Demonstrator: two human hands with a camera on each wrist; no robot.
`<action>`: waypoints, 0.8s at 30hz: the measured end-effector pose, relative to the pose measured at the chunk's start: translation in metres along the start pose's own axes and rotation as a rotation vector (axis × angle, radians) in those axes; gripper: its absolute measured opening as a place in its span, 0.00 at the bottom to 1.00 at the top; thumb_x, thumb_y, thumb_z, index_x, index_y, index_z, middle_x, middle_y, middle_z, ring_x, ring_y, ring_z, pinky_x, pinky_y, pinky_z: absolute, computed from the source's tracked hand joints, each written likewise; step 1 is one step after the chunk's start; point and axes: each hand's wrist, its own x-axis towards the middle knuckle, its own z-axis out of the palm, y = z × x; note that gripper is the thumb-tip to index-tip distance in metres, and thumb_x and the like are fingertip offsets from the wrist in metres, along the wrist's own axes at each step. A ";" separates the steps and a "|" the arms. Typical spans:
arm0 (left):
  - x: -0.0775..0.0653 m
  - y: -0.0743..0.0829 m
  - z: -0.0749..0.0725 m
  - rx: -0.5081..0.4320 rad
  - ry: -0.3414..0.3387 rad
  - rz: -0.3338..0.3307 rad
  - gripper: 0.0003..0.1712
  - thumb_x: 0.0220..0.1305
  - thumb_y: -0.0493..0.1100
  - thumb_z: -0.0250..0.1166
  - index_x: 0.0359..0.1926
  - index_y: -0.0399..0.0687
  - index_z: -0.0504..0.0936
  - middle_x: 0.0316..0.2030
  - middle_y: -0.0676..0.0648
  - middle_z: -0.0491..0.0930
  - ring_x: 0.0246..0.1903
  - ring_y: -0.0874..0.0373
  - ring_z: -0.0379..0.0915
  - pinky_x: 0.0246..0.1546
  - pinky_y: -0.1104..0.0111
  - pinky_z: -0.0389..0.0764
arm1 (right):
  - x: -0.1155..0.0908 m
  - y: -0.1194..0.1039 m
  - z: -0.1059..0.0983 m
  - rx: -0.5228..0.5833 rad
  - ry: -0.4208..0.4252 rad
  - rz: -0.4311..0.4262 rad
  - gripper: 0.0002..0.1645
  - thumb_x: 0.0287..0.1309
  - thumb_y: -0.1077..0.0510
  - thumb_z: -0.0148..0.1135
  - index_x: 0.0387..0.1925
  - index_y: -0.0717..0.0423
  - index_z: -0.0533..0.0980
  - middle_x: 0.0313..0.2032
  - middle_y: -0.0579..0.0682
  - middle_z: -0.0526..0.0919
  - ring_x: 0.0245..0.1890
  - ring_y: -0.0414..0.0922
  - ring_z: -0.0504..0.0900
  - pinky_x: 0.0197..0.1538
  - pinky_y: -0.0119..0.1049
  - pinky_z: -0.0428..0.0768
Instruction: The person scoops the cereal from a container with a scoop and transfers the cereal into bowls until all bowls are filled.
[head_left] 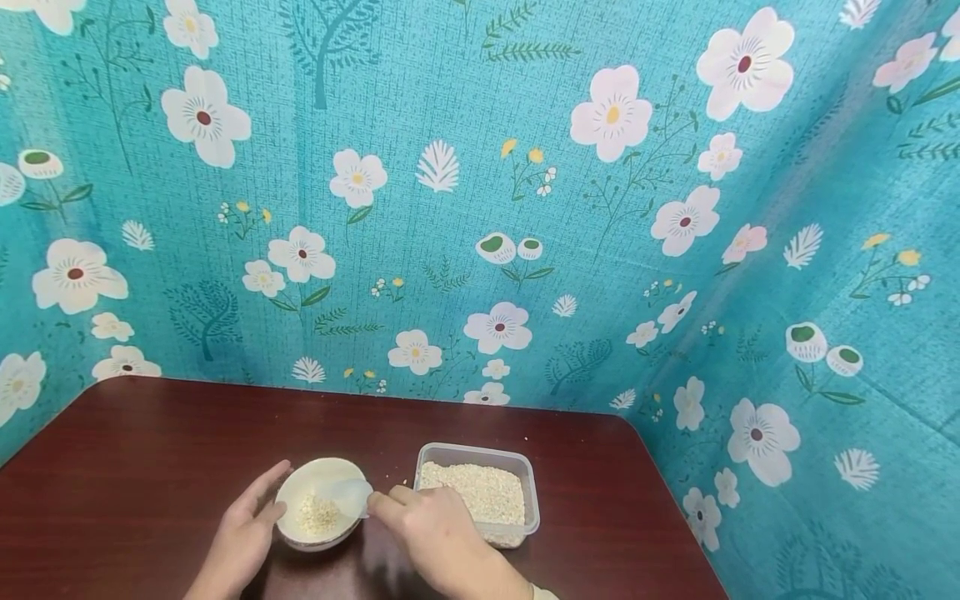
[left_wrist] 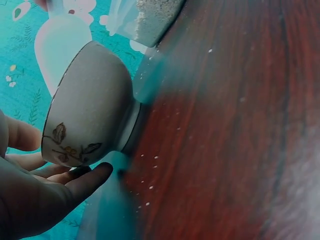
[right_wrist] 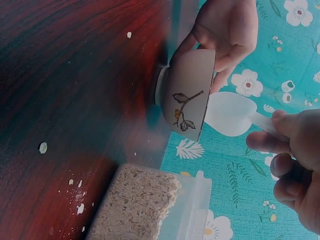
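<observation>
**The scoop point(head_left: 347, 495) hangs over the bowl point(head_left: 299, 483)**

From the bowl, we see the scoop's long axis rise rightward to the right hand point(head_left: 442, 533), which pinches its handle point(right_wrist: 262, 123). The left hand point(head_left: 243, 529), fingers relaxed, touches the bowl's left side. Flakes point(head_left: 318, 515) lie inside the bowl; a container point(head_left: 476, 455) stands near, to its right.

I watch through the head view, which looks forward and down from above, far enough back to take in the surface point(head_left: 150, 467) and the floral cloth point(head_left: 420, 267) behind. My left wrist view sits low and close beside the bowl point(left_wrist: 92, 95), turned sideways; my right one, also sideways, faces it from the opposite side. Both share the bowl, scoop point(right_wrist: 230, 115) and clear container point(right_wrist: 197, 205).
</observation>
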 end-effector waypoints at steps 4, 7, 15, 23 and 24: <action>0.000 0.001 -0.001 0.018 0.024 0.040 0.31 0.74 0.30 0.45 0.76 0.33 0.55 0.72 0.30 0.58 0.72 0.36 0.53 0.53 0.88 0.66 | 0.000 0.000 -0.001 -0.008 0.013 0.006 0.11 0.54 0.60 0.67 0.40 0.43 0.82 0.28 0.35 0.80 0.20 0.36 0.78 0.19 0.24 0.71; 0.000 0.005 -0.003 0.027 0.034 0.053 0.30 0.76 0.31 0.45 0.76 0.33 0.55 0.72 0.30 0.59 0.70 0.35 0.57 0.48 0.92 0.63 | -0.001 0.000 0.000 0.027 0.030 0.027 0.08 0.58 0.58 0.67 0.40 0.44 0.82 0.28 0.36 0.81 0.22 0.35 0.80 0.19 0.24 0.73; 0.003 0.014 -0.012 0.078 0.039 0.051 0.31 0.79 0.38 0.46 0.78 0.38 0.52 0.73 0.32 0.57 0.71 0.35 0.56 0.54 0.83 0.70 | -0.005 0.003 0.003 0.319 0.091 0.181 0.07 0.69 0.57 0.62 0.39 0.51 0.85 0.32 0.39 0.87 0.30 0.32 0.84 0.34 0.22 0.82; 0.001 0.020 -0.013 0.046 0.063 0.143 0.31 0.79 0.39 0.49 0.77 0.36 0.53 0.72 0.31 0.59 0.70 0.34 0.57 0.48 0.92 0.64 | -0.008 0.004 0.002 0.714 0.071 0.473 0.11 0.72 0.56 0.58 0.38 0.53 0.85 0.23 0.41 0.82 0.24 0.25 0.73 0.29 0.17 0.76; 0.001 0.020 -0.013 0.044 0.065 0.147 0.32 0.79 0.40 0.49 0.77 0.36 0.53 0.72 0.31 0.59 0.69 0.34 0.57 0.48 0.92 0.64 | -0.008 0.004 0.001 0.758 0.069 0.513 0.11 0.72 0.55 0.58 0.38 0.53 0.85 0.22 0.42 0.82 0.24 0.26 0.75 0.29 0.18 0.77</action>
